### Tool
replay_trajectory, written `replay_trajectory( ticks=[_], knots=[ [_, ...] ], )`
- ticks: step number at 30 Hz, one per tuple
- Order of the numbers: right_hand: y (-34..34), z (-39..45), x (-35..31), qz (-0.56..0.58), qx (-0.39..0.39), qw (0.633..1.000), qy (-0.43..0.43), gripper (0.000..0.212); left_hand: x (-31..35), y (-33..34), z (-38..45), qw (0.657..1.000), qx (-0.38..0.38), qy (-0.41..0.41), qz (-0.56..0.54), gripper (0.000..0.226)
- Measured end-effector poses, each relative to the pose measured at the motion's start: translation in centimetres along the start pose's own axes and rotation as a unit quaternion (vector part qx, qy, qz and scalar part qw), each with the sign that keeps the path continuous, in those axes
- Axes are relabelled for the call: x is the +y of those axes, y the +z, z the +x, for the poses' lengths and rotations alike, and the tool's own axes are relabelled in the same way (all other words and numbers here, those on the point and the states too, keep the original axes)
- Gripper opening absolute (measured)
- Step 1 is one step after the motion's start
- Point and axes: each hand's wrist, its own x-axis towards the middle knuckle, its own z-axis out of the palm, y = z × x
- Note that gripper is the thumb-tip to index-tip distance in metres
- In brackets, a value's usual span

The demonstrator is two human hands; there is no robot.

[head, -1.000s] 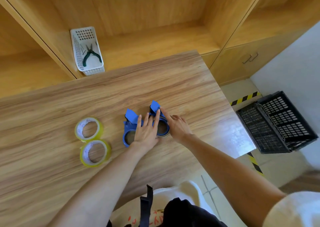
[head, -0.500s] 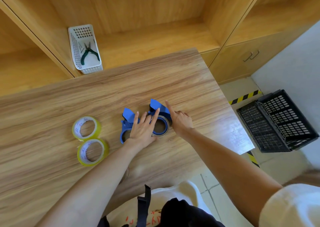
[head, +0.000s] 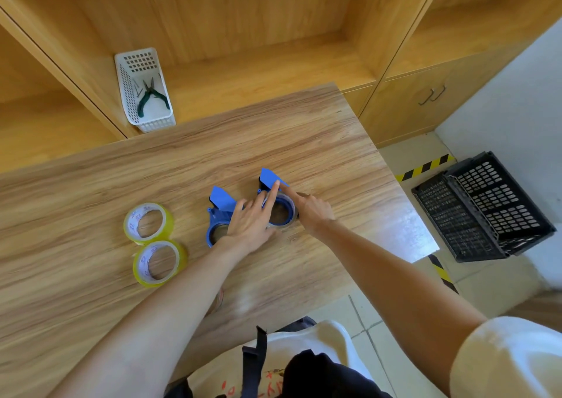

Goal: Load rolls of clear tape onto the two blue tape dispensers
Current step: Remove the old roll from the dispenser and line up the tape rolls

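Note:
Two blue tape dispensers lie side by side mid-table: the left dispenser (head: pixel 219 212) and the right dispenser (head: pixel 269 181), whose ring (head: pixel 281 212) looks to carry a clear roll. My left hand (head: pixel 248 225) rests flat between them with fingers spread, covering part of the left dispenser, its index finger reaching the right dispenser's flap. My right hand (head: pixel 311 212) presses against the right dispenser's right side, fingers curled, index finger stretched to the same flap. Two yellowish-clear tape rolls (head: pixel 149 221) (head: pixel 159 262) lie flat to the left, apart from both hands.
A white basket (head: pixel 127 93) with green-handled pliers (head: pixel 152 96) stands on the shelf behind the wooden table (head: pixel 304 142). A black crate (head: pixel 480 212) sits on the floor to the right, past the table's right edge. Wooden cabinets line the back.
Both index fingers have slid up to meet on the right dispenser's flap. That dispenser has shifted slightly away from me. The two loose rolls have not moved.

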Motion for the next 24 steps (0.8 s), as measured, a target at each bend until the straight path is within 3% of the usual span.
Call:
replay_trajectory(
  ticks=[10, 16, 24],
  knots=[
    [0.0, -0.6, 0.2, 0.049, 0.029, 0.998, -0.015, 0.087, -1.3, -2.3, -2.5, 0.997, 0.07, 0.037, -0.017, 0.114],
    [0.4, -0.6, -2.2, 0.013, 0.091, 0.994, -0.053, 0.08, -2.9, -3.8, -5.3, 0.994, 0.108, 0.026, 0.015, 0.107],
    [1.3, -0.9, -6.7, -0.045, 0.099, 0.988, -0.107, 0.064, -6.0, -4.3, -11.5, 0.994, 0.107, -0.011, 0.0, 0.096]
  ],
)
